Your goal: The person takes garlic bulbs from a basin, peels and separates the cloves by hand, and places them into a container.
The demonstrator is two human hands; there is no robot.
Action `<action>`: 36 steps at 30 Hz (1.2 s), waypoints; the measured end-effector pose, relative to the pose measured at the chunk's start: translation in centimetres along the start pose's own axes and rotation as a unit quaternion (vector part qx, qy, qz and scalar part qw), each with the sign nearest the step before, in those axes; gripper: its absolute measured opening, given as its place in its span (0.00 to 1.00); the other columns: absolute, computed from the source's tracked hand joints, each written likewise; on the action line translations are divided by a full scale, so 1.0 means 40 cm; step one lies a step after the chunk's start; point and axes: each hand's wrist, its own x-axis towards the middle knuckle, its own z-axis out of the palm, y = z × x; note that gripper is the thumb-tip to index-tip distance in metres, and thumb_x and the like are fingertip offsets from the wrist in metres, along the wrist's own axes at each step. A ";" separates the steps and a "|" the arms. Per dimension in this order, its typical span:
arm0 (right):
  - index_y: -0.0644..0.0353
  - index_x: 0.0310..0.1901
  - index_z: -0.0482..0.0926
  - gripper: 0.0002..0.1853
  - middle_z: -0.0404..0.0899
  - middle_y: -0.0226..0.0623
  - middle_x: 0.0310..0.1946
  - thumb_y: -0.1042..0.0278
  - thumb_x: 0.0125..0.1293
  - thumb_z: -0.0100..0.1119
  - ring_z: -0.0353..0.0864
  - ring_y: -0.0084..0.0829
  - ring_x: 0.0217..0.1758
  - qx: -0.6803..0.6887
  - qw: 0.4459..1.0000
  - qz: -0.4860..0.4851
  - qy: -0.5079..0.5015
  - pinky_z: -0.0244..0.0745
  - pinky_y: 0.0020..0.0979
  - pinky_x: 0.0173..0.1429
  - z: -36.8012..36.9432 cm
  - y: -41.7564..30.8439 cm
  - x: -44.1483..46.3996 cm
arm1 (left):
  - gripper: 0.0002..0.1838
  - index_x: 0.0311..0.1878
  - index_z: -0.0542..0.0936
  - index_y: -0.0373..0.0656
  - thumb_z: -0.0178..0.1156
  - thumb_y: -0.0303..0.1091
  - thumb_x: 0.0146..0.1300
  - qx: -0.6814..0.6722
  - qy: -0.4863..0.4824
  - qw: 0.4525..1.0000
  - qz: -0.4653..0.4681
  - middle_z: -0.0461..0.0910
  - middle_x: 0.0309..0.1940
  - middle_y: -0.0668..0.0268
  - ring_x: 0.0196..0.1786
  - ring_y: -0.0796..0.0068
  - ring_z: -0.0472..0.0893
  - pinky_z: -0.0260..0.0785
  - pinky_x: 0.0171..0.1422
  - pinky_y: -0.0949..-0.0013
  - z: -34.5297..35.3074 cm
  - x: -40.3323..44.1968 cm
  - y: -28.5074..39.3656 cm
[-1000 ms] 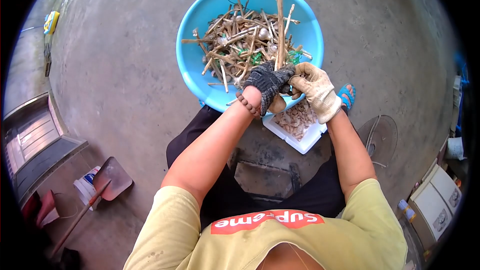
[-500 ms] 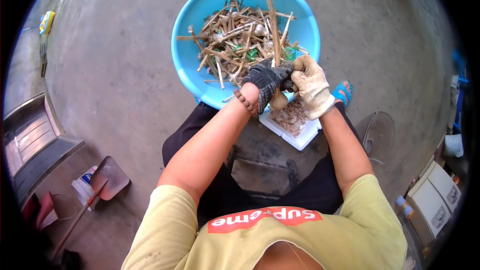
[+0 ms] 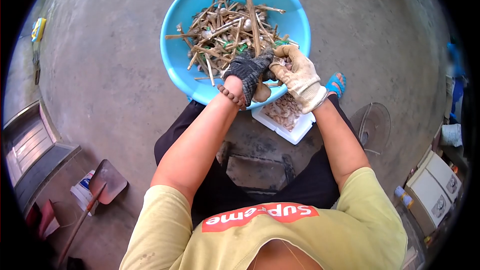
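- Gripping a thick dry stalk point(image 3: 251, 17), the left hand point(image 3: 248, 72), in a dark grey glove, is wrapped round it; the stalk points to twelve o'clock and a bulb point(image 3: 262, 93) shows just below the hand, near five o'clock.
- At three o'clock from it, the right hand point(image 3: 301, 77), in a cream glove, has its fingers curled toward the left fingertips; something pale point(image 3: 282, 62) shows there, but I cannot tell whether they pinch it.
- Both hands are over the near side of a blue basin point(image 3: 172, 52), between four and five o'clock from its middle.
- In the basin lies a heap of dried garlic point(image 3: 220, 32), stalks jutting several ways, with bits of green netting point(image 3: 242, 48).
- Just past the rim at five o'clock, a white tray point(image 3: 295, 137) holds pale pieces point(image 3: 282, 112) that look like loose cloves.
- At four o'clock from the basin is a blue sandal point(image 3: 336, 85).
- At eight o'clock in the view, a shovel point(image 3: 110, 185) stands before a white bucket point(image 3: 81, 190).
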 end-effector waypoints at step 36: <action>0.66 0.45 0.68 0.13 0.71 0.31 0.21 0.73 0.58 0.50 0.69 0.19 0.21 0.199 0.970 0.112 -0.077 0.70 0.19 0.24 -0.017 0.012 0.003 | 0.12 0.29 0.76 0.38 0.57 0.39 0.52 -0.142 0.007 0.989 -0.047 0.74 0.17 0.65 0.22 0.77 0.73 0.65 0.26 0.70 0.004 -0.010 0.020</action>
